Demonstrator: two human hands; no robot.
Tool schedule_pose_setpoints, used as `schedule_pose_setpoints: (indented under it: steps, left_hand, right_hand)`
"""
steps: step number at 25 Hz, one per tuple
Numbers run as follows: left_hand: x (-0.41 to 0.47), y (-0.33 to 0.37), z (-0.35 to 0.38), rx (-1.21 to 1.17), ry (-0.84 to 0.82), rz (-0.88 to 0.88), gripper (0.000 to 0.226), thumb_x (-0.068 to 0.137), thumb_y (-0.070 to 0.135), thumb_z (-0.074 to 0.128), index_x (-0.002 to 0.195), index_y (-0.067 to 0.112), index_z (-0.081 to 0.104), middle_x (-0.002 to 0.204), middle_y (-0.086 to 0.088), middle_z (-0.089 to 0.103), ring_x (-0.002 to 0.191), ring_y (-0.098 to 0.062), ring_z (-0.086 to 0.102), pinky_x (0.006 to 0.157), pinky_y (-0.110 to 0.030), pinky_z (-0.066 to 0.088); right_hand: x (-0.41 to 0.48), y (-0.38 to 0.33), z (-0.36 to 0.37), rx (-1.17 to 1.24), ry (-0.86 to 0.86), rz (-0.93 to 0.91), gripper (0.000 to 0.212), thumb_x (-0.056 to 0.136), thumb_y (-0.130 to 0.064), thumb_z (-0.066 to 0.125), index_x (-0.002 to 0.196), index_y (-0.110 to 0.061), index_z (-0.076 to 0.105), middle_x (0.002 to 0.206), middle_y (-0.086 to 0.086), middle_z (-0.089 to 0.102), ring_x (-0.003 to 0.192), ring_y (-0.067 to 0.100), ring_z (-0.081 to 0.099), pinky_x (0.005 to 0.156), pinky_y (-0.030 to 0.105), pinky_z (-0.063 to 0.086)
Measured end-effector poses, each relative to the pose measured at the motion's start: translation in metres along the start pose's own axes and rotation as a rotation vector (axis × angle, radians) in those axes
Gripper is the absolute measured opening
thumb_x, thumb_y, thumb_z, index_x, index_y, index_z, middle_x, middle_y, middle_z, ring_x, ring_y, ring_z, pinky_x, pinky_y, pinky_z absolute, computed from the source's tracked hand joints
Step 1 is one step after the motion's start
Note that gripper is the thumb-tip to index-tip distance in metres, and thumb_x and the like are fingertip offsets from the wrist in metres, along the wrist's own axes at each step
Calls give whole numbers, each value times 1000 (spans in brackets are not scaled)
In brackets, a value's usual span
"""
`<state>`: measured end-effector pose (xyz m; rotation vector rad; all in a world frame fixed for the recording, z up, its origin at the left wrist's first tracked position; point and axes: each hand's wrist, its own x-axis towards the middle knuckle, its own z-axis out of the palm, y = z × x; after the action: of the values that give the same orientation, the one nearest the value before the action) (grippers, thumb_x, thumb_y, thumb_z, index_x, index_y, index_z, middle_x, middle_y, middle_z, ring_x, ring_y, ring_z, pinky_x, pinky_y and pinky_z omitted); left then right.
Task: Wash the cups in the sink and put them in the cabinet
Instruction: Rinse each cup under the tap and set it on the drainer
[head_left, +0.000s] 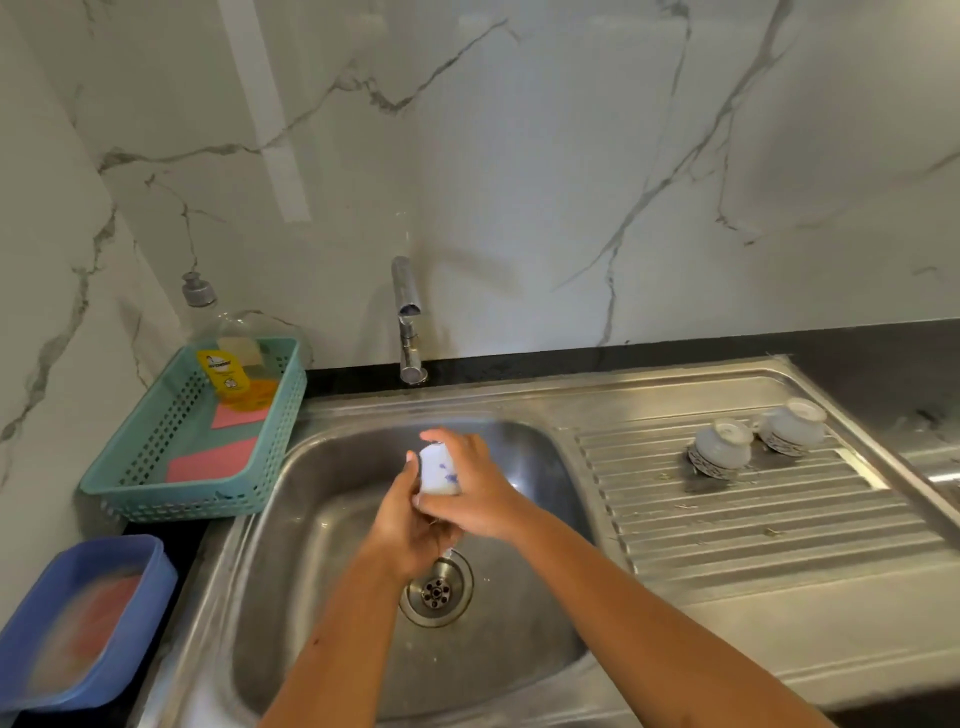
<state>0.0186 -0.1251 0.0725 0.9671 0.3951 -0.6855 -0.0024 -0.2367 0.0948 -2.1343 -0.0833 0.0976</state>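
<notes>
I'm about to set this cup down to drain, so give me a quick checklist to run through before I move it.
1. Grip secure: left hand and right hand both hold the blue-patterned cup over the sink. Ok.
2. Landing spot free: the drainboard has bare ribs in front of the two upturned cups. Ok.
3. Path free: nothing stands between the sink and those ribs. Ok.
4. Soap rinsed off the cup: too blurred and covered by fingers. Cannot tell.
5. Faucet off: no clear stream visible. Cannot tell.
6. Drain unblocked. Ok.
</notes>
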Motion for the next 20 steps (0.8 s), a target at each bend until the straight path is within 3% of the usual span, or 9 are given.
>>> schedule_pose_setpoints:
  steps: [2,5,8,10,13,16,20]
  left_hand:
    - [-1,-8,9,-46,-27,45,53,96,52,38,118,9,61,108,-13,69,97,-25,65,82,-38,53]
    - [-2,-26,27,36,-40,151,50,97,48,37,115,8,61,107,-15,70,95,-23,67,81,-36,55]
    - [-1,-48,52,172,-56,313,40,98,38,42,120,9,58,112,-17,68,97,-23,67,82,-33,54]
    - [-1,-65,86,257,-71,400,33,96,31,47,120,11,58,105,-15,69,89,-19,67,77,-30,52]
    - [2,-95,145,339,-75,478,34,89,30,57,117,10,59,102,-17,68,86,-22,64,75,-32,51]
    - [5,-127,205,531,-119,502,31,90,29,60,118,16,58,109,-6,68,97,-21,66,72,-24,54]
    - [10,-164,276,825,-147,505,22,92,22,61,114,23,59,108,6,64,99,-10,61,69,-12,48]
  right_hand:
    - [-8,9,-5,-28,-32,-62,78,74,-14,72,139,-35,34,127,0,33,113,16,46,93,29,47]
    - [-19,21,-21,-29,-3,-13,81,73,-12,74,142,-29,34,133,3,34,118,12,39,96,25,44]
    - [-33,27,-54,-25,67,154,66,75,-22,72,134,-30,42,127,6,45,115,18,48,96,33,46]
    - [-48,35,-86,-17,160,195,53,77,-26,69,125,-28,47,119,5,58,106,22,57,91,34,50]
    - [-79,55,-141,-71,267,224,55,76,-30,68,125,-28,44,109,4,64,100,25,61,88,38,51]
    - [-115,92,-202,-137,310,282,62,73,-36,70,128,-31,42,111,0,62,103,24,58,92,42,48]
    - [-156,149,-273,-184,376,282,63,65,-28,83,117,-24,48,104,-3,62,96,19,60,85,34,52]
